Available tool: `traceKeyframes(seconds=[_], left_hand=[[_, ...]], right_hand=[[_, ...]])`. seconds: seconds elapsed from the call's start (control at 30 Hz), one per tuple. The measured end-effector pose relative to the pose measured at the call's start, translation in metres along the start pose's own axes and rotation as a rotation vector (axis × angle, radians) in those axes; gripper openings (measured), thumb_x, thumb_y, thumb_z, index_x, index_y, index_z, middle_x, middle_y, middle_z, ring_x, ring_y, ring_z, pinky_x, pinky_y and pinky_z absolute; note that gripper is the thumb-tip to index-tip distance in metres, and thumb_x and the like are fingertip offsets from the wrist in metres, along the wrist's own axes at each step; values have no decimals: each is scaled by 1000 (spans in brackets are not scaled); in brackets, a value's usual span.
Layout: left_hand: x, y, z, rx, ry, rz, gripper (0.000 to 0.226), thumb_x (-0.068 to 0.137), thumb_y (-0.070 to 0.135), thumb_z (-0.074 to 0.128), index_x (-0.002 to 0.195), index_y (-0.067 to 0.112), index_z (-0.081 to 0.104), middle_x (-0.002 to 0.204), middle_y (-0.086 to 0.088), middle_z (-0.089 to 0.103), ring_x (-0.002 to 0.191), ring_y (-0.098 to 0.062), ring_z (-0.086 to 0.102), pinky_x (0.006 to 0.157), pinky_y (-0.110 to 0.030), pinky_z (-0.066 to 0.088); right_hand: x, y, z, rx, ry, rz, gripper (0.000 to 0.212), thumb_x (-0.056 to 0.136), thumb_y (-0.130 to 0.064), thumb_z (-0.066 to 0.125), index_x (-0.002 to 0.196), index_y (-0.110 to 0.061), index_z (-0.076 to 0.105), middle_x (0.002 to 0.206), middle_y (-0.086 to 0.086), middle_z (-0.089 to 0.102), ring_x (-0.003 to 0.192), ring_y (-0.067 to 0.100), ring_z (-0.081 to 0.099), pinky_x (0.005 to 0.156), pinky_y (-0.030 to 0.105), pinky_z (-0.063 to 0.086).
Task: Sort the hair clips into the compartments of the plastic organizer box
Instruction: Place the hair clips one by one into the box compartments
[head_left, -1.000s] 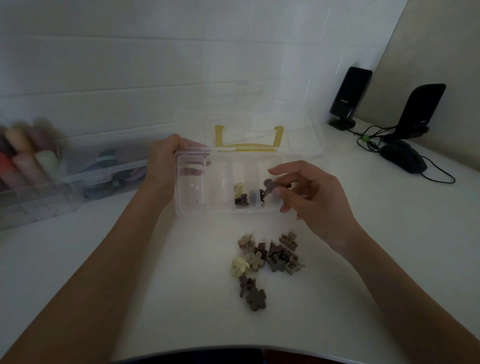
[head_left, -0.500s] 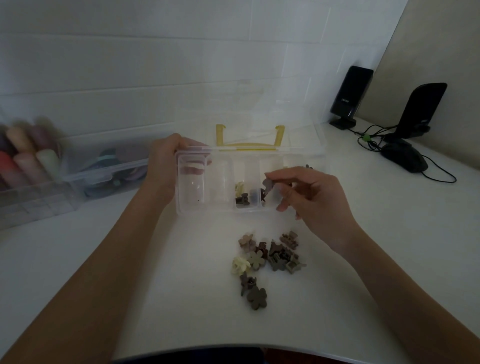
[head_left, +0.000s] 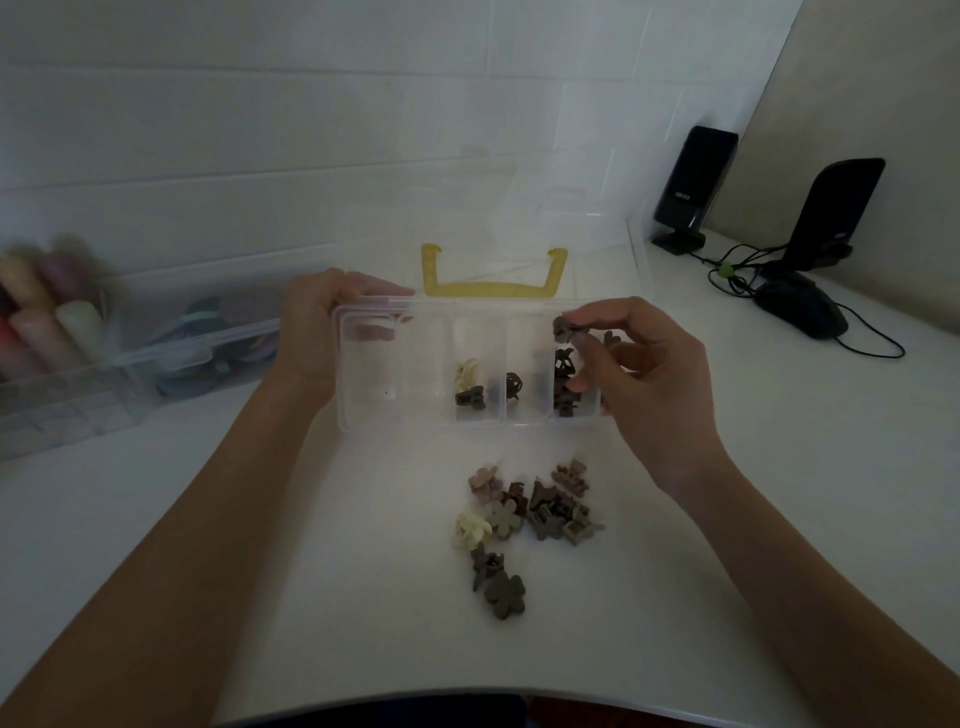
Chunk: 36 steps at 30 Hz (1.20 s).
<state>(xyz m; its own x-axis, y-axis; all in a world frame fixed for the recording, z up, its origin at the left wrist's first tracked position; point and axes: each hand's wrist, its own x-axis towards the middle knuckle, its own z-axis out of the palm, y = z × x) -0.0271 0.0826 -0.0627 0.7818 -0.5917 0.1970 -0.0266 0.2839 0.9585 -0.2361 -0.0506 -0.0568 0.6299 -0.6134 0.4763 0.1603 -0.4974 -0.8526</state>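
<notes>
Beside a blurred clear storage bin (head_left: 171, 358), the left hand (head_left: 317, 332) grips the clear plastic organizer box (head_left: 395, 421) while the right hand (head_left: 639, 374) pinches a small brown hair clip (head_left: 565, 329) above its rightmost compartment, the loose brown and cream clips (head_left: 524, 519) lying nearer.

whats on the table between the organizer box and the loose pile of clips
Nothing: in the head view, bare white table separates the organizer box from the pile of clips.

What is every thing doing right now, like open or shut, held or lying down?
organizer box: lid open, partly filled
left hand: grips the box's left end
right hand: pinches a brown clip
brown clip: held over the rightmost compartment
clip pile: loose on the table, unsorted
</notes>
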Motion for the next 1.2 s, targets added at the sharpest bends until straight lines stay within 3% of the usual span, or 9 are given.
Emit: traceKeyframes(seconds=[0.13, 0.33, 0.47, 0.63, 0.8, 0.9, 1.03, 1.2], left_hand=[[-1, 3, 2, -11, 16, -40, 56, 80, 4, 26, 50, 14, 73, 53, -1, 68, 54, -12, 62, 53, -17, 48], [-4, 7, 1, -18, 16, -78, 56, 80, 5, 25, 49, 12, 72, 52, -1, 67, 52, -12, 60, 52, -19, 46], [-2, 8, -6, 7, 5, -104, 35, 57, 19, 39, 53, 9, 72, 53, -3, 67, 51, -15, 59, 50, -20, 45], [0, 7, -8, 36, 17, -92, 36, 51, 25, 40, 53, 10, 73, 55, -3, 68, 53, -15, 61, 50, -19, 46], [0, 7, -7, 29, 48, -129, 35, 50, 24, 41, 54, 8, 72, 56, -5, 69, 55, -17, 61, 52, -21, 45], [-2, 8, -4, 28, 51, -141, 35, 49, 23, 40, 52, 9, 72, 54, -4, 67, 53, -17, 59, 51, -20, 44], [-2, 9, -2, 33, 46, -138, 34, 49, 23, 39, 48, 11, 71, 50, -2, 65, 47, -14, 57, 47, -17, 43], [3, 5, -6, 45, 44, -137, 33, 52, 22, 42, 51, 10, 72, 53, -5, 67, 55, -20, 61, 55, -24, 46]], right_hand=[[1, -3, -1, 35, 86, -8, 19, 92, 0, 53, 101, -13, 65, 97, 0, 68, 57, 22, 62, 49, 12, 43], [2, -1, -3, -38, 131, 25, 24, 92, -2, 52, 100, -21, 65, 95, -11, 68, 54, 21, 62, 46, 19, 44], [2, -3, -2, -35, 173, 23, 23, 92, -1, 52, 96, -21, 65, 88, -21, 66, 53, 14, 61, 47, 13, 43], [5, 0, -6, -53, 247, 52, 23, 94, -1, 48, 99, -17, 64, 97, -7, 66, 50, 15, 60, 45, 13, 41], [6, 4, -9, -86, 277, 43, 36, 91, 7, 42, 91, -19, 67, 91, -4, 66, 52, 14, 60, 45, 18, 43], [5, 9, -5, -96, 230, 69, 34, 88, 9, 40, 83, -12, 66, 88, 0, 68, 56, 11, 65, 46, 25, 49], [6, 8, -6, -25, 153, 110, 36, 80, 13, 38, 70, -9, 64, 68, -2, 66, 59, 16, 66, 52, 25, 53], [2, 5, -11, -327, -82, -201, 28, 72, -8, 45, 66, -29, 62, 64, -13, 62, 57, 12, 58, 53, 18, 43]])
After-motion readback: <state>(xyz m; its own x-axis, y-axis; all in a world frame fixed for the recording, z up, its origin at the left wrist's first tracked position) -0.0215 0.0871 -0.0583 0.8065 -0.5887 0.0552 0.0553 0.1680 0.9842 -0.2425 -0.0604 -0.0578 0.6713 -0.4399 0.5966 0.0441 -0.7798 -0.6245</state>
